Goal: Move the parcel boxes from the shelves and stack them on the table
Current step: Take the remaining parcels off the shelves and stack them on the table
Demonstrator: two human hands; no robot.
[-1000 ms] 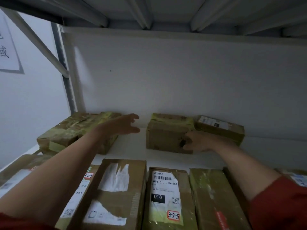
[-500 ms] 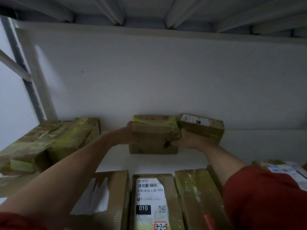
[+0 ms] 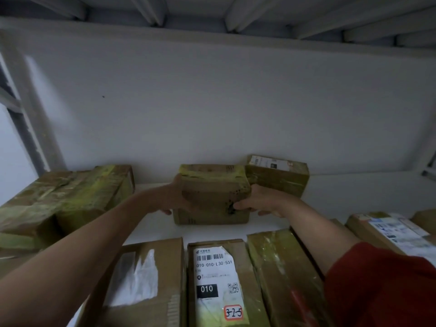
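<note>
Dim, greyish light fills the bay. A plain white back wall point(image 3: 212, 102) runs the whole width, marked by one small dark speck. Overhead, the underside of the upper deck point(image 3: 200, 10) shows pale metal ribs. A grey steel upright point(image 3: 26, 128) stands at the left, and the white shelf point(image 3: 354, 192) lies flat below.

Most of the left hand point(image 3: 173, 197)'s fingers are hidden behind the box point(image 3: 212, 187) it grips. That box covers the near left corner of the rear box point(image 3: 280, 180), whose label is too small to read. The 010 box point(image 3: 217, 279) runs off the bottom edge. The big box point(image 3: 59, 199) is cut by the left edge. The right box point(image 3: 387, 230) has a blurred label.
</note>
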